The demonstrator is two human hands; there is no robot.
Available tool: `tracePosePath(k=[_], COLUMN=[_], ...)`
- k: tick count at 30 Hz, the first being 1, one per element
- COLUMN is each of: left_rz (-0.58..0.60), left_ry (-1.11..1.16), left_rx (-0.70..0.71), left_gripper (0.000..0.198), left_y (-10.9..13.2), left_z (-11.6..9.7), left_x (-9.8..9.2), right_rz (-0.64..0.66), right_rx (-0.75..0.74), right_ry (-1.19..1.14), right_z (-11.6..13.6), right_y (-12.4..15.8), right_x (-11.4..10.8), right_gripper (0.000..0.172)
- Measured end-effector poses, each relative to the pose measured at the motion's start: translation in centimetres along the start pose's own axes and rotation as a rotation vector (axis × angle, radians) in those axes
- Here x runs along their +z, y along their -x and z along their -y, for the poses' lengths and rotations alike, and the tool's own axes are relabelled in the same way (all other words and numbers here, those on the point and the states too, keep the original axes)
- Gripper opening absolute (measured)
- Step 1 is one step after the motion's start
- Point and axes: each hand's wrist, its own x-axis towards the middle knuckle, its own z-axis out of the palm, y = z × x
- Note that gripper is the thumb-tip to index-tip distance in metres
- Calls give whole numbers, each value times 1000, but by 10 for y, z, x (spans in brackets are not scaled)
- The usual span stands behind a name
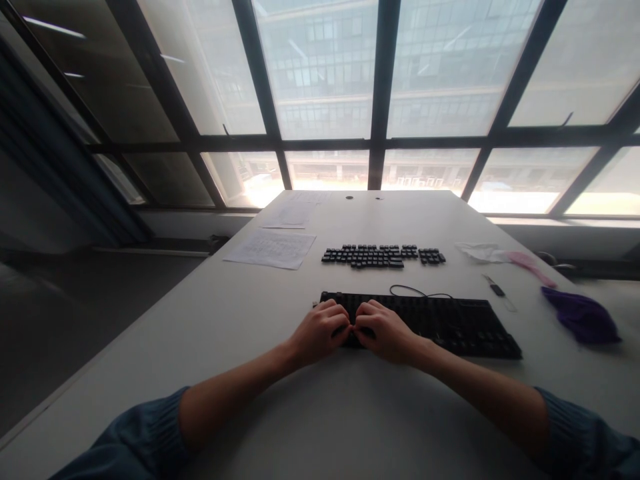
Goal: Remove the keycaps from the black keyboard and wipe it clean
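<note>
A black keyboard point(460, 327) lies on the white table, much of its surface dark and without clearly visible keycaps. Over its left part, my left hand point(325, 328) and my right hand point(383, 330) meet with fingers curled and fingertips nearly touching. Both are closed in a pinch; anything between the fingertips is too small or hidden to make out. Behind the keyboard, black keycaps point(367, 255) stand in rows laid out like a keyboard. A thin black cable point(413, 289) loops along the keyboard's back edge.
Written paper sheets point(273, 248) lie at the left of the table point(225, 333). To the right are a keycap puller-like tool point(497, 289) with a dark handle, a white crumpled wrapper point(480, 252), a pink cloth-like item point(531, 265) and a purple cloth point(580, 317). Windows rise beyond.
</note>
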Motion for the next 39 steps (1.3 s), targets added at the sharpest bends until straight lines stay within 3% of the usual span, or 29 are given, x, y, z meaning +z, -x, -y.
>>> tracePosePath(k=[5,10,14,17,21,25,30,39], left_rz=[-41,-110,-151,-179,-141,-38,-17,16], left_ry=[29,90,85,26,-41,-126,-189,-211], left_rx=[-19,-96,-159,-207,-246,-302,-285,-226], left_gripper=[18,17,13,16,15,15,15,8], left_y=[-2,-15,-37,-59,-91,-115,-129,-130], left_z=[-1,8,36,66,103,121,125,120], left_x=[-5,-22,-36,-39,-26,-2,17,28], right_rz=[6,-18,-106,-165,-139,-37,12,33], right_rx=[-7,-5,106,225,318,331,272,172], right_ry=[5,-1,47,115,246,398,450,511], right_z=[-1,0,-5,-23,-62,-92,-103,-108], right_y=[-1,-2,-8,-22,-54,-90,-114,-120], right_x=[-2,-4,-14,-28,-40,-37,-21,-12], right_gripper=[13,14,14,13,17,18,17,25])
